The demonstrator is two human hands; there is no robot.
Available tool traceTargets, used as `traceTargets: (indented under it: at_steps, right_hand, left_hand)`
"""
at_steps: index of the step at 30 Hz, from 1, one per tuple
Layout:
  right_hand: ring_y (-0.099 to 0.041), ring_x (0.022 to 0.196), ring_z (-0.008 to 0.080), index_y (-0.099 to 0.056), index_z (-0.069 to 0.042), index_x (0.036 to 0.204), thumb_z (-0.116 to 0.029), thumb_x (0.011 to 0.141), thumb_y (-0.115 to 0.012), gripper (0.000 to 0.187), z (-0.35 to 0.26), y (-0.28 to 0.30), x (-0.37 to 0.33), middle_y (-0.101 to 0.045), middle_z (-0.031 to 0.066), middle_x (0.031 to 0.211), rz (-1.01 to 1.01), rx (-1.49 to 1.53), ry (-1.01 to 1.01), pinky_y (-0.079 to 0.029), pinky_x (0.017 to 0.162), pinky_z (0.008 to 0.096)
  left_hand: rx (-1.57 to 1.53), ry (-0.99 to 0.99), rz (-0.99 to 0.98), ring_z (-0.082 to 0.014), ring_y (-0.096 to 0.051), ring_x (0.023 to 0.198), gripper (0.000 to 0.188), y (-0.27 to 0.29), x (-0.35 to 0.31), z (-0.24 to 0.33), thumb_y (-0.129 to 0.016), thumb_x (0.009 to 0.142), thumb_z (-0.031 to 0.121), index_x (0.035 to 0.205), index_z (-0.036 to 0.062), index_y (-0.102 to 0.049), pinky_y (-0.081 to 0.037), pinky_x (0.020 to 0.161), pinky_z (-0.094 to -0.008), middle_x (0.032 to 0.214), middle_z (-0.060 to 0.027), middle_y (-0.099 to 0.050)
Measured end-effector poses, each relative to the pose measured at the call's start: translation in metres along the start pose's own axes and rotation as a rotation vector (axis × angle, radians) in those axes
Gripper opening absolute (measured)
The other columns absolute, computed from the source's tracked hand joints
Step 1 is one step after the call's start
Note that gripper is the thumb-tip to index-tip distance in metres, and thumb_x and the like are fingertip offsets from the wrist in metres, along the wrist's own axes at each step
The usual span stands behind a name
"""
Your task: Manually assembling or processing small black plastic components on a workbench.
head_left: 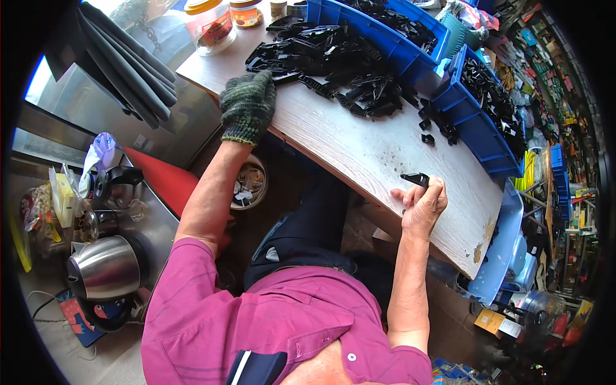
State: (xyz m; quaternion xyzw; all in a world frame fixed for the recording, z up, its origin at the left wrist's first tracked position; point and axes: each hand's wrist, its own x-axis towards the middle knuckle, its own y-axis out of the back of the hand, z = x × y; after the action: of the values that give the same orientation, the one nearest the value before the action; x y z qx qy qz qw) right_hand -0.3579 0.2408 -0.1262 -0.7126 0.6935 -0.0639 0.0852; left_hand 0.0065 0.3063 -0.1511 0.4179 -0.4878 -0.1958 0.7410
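My left hand [248, 108], in a dark green knitted glove, is at the table's left edge with its fingers curled. A dark strip-like part shows right beside the glove, but what the fingers hold is hidden. Just beyond lies a heap of black plastic parts [321, 54], spread along the far side of the white table [327, 138]. My bare right hand [423, 206] is above the near right edge, thumb and fingers closed on a small black plastic part [416, 179].
Blue bins [478, 128] full of black parts line the table's far and right sides. Plastic jars [210, 27] stand at the far left corner. Below my left forearm is a round bucket [249, 183] with scraps. A steel kettle [106, 268] sits on the left surface.
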Motion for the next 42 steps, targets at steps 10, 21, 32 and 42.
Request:
traceTargets:
  at_steps: [10,21,32,42]
  right_hand:
    - [-0.041,0.044,0.0118,-0.048,-0.012,0.080,-0.032,0.098,-0.057,0.029,0.001,0.010,0.001,-0.037,-0.0011,0.054,-0.024,0.048,-0.048,-0.061,0.051,0.0426]
    - [-0.045,0.043,0.0163,-0.048,-0.008,0.081,-0.033,0.094,-0.058,0.030,-0.013,0.047,0.034,-0.034,-0.0002,0.049,0.220,0.044,-0.185,-0.061,0.057,0.0525]
    - [-0.049,0.044,0.0209,-0.058,-0.005,0.107,-0.027,0.090,-0.066,0.029,-0.048,0.147,0.089,-0.040,0.0069,0.055,0.840,0.004,-0.010,-0.063,0.056,0.0526]
    - [-0.050,0.042,0.0091,-0.066,-0.008,0.104,-0.018,0.088,-0.075,0.021,-0.022,0.053,0.087,-0.048,-0.0023,0.056,0.151,-0.362,-0.189,-0.059,0.047,0.0348]
  left_hand:
    - [-0.260,-0.172,-0.258,-0.0394,-0.064,0.090,0.025,0.014,-0.010,0.077,-0.064,0.091,0.022,0.115,0.0161,-0.067,-0.052,0.077,-0.0519,0.094,-0.0171,-0.067]
    - [-0.353,-0.229,-0.244,-0.0378,-0.066,0.086,0.022,0.005,-0.002,0.076,-0.061,0.096,0.030,0.111,0.0168,-0.070,-0.053,0.075,-0.0498,0.089,-0.0162,-0.067]
    - [-0.698,-0.388,-0.028,-0.0357,-0.064,0.106,0.048,0.041,-0.040,0.125,-0.071,0.083,0.005,0.130,0.0119,-0.064,-0.054,0.090,-0.0461,0.122,-0.0163,-0.064]
    - [-0.487,-0.834,-0.463,-0.0340,-0.061,0.099,0.029,0.000,-0.030,0.193,-0.062,0.089,0.013,0.117,0.0112,-0.067,-0.051,0.082,-0.0479,0.114,-0.0113,-0.064]
